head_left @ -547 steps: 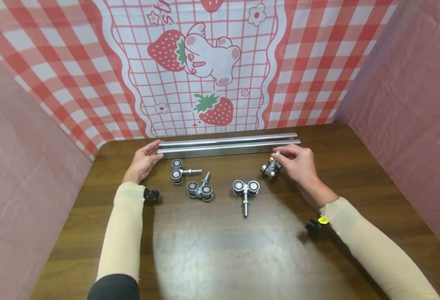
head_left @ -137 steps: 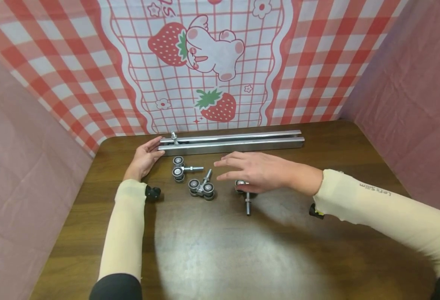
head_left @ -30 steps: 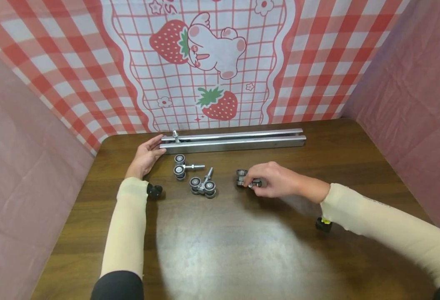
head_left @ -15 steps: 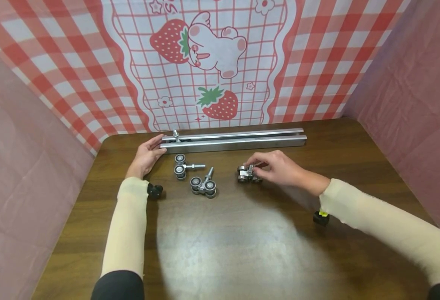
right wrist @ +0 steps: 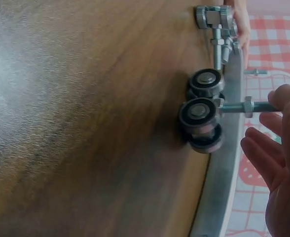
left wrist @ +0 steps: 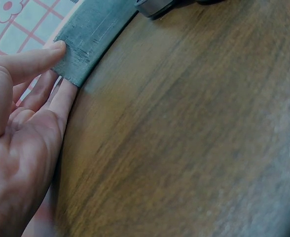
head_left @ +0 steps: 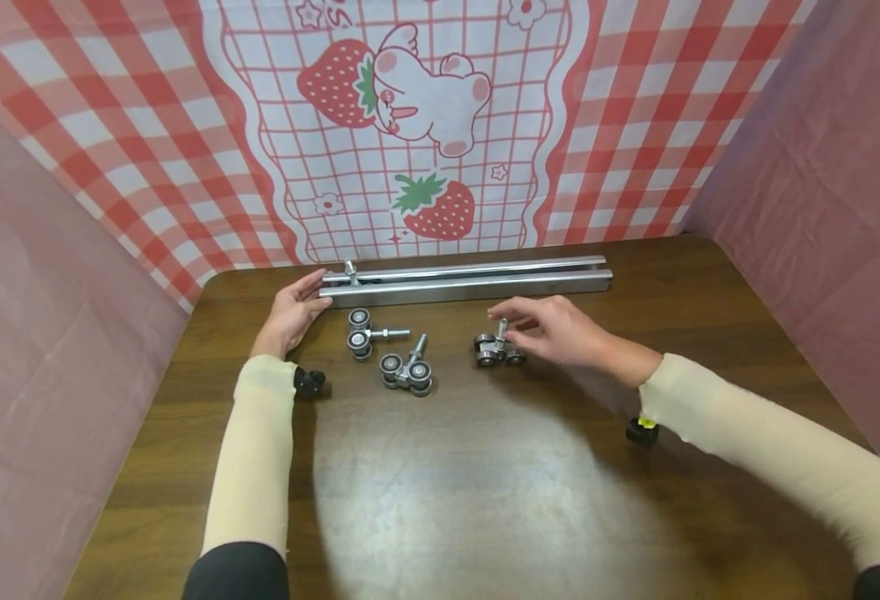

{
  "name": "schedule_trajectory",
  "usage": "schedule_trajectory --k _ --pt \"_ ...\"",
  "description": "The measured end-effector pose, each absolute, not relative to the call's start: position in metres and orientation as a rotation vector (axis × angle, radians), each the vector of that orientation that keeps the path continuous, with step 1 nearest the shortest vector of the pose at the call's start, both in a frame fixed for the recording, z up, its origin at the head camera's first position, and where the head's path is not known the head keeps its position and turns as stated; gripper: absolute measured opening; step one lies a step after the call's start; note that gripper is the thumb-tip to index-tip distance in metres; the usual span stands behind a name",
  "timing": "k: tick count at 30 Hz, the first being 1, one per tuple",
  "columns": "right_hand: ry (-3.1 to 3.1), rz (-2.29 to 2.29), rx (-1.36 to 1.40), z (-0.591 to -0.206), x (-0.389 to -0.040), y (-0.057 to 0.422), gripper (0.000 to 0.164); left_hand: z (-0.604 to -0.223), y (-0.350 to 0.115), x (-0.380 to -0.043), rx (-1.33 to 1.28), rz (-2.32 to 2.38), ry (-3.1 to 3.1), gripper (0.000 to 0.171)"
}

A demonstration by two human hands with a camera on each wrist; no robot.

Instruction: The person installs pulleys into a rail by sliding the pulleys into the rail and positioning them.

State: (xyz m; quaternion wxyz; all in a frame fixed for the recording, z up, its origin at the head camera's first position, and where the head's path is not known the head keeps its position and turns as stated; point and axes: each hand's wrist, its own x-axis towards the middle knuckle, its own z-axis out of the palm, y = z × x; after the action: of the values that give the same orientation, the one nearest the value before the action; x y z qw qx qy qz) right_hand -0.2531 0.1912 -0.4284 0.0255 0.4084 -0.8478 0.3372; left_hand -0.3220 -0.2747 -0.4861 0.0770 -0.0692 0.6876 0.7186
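My left hand (head_left: 292, 312) grips the left end of a metal sliding-door track (head_left: 470, 288), thumb on its near side and fingers across its end. The track lies slot-up along the table's back. One roller trolley (head_left: 350, 272) sits inside its left end, bolt sticking up. My right hand (head_left: 560, 329) is loosened around the upright bolt of another roller trolley (head_left: 489, 354), which stands on its wheels; the thumb is right by the bolt (right wrist: 256, 106) and the other fingers are spread away. Two more roller trolleys, one with its bolt sideways (head_left: 361, 335) and one slanted (head_left: 407, 375), lie to the left.
The brown wooden table (head_left: 440, 483) has a checked strawberry cloth (head_left: 440, 125) hanging behind it and pink fabric (head_left: 807, 208) at the sides. A small black camera is worn at each wrist.
The right hand has taken up the right-hand trolley, turned it from lying to standing with its bolt up, then loosened its fingers. Earlier, one trolley went into the track. The left hand stays put.
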Motion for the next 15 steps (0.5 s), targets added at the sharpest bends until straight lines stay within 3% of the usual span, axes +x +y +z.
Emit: schedule_trajectory --k 7,15 --pt "-2.610 1.132 1.197 -0.420 -0.252 0.190 0.042 -0.485 -0.275 -0.321 -0.199 2.174 2.044 0.076" --pt "-2.562 1.268 1.065 -0.440 -0.245 0.185 0.044 -0.485 -0.274 -0.322 -0.211 2.179 2.034 0.075"
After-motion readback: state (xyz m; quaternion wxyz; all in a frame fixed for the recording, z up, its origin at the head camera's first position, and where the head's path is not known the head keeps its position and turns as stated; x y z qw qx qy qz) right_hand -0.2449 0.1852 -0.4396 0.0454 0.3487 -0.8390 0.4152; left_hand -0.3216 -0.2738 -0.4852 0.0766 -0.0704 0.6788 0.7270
